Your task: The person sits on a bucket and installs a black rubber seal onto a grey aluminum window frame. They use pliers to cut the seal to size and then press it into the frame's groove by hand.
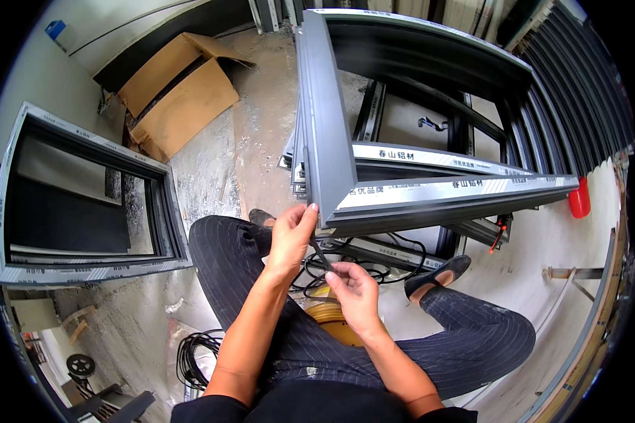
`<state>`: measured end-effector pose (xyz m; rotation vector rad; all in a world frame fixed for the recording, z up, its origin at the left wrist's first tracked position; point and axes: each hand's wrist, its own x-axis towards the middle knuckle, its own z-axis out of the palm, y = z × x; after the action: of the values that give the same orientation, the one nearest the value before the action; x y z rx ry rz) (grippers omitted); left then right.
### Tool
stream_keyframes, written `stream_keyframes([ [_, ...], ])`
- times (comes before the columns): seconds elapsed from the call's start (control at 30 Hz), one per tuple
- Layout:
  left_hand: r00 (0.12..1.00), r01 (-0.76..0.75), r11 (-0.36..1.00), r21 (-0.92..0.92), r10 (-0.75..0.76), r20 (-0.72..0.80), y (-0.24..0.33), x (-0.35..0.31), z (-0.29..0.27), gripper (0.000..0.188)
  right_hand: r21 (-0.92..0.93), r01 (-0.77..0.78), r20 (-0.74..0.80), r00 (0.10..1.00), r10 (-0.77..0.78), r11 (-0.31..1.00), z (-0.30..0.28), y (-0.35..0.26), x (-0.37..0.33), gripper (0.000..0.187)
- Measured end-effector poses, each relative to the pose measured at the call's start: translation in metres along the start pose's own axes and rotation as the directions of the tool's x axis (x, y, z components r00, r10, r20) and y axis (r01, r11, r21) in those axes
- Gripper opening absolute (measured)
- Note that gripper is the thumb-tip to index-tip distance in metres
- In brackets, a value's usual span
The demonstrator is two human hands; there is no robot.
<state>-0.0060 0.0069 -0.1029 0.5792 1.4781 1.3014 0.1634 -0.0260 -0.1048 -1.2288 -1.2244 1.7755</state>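
A stack of grey aluminium window frames [328, 120] rises in front of me, printed film along parts of its edges. Against its near left corner my left hand [294, 238] is closed, thumb and fingers pinching a thin dark rubber-like strip [320, 254]. The strip runs down from there to my right hand [355, 295], which grips it between thumb and fingertips, lower and to the right. Part of the strip is hidden by my fingers. Beneath my right hand, between my legs, is a yellow round object [324, 316], with loops of black strip or cord [395, 271] just beyond it.
Another dark frame [85, 268] leans at the left, beside an open cardboard box [187, 106]. A black coil [197, 358] lies by my left leg. A red object [579, 199] hangs near the stack's right corner. Dark profiles [578, 77] stand at the far right.
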Motion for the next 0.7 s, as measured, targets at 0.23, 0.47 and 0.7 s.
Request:
stream_keyframes([
  [0.23,0.982,0.176,0.936,-0.304,-0.144,0.123,-0.014,-0.024,-0.014,0.038,-0.557,0.389,0.005,0.885,-0.465,0.734,-0.01,-0.051,0.007,0.015],
  [0.47,0.98,0.181,0.888,-0.424,-0.125,0.158,-0.018,-0.04,-0.009,0.037,-0.799,0.504,0.213,0.747,-0.63,0.327,-0.018,-0.073,0.036,0.013],
  [0.7,0.983,0.099,0.947,-0.306,-0.045,0.18,-0.014,-0.039,-0.008,0.022,-0.805,0.543,0.257,0.682,-0.685,0.239,-0.016,-0.072,0.046,0.017],
])
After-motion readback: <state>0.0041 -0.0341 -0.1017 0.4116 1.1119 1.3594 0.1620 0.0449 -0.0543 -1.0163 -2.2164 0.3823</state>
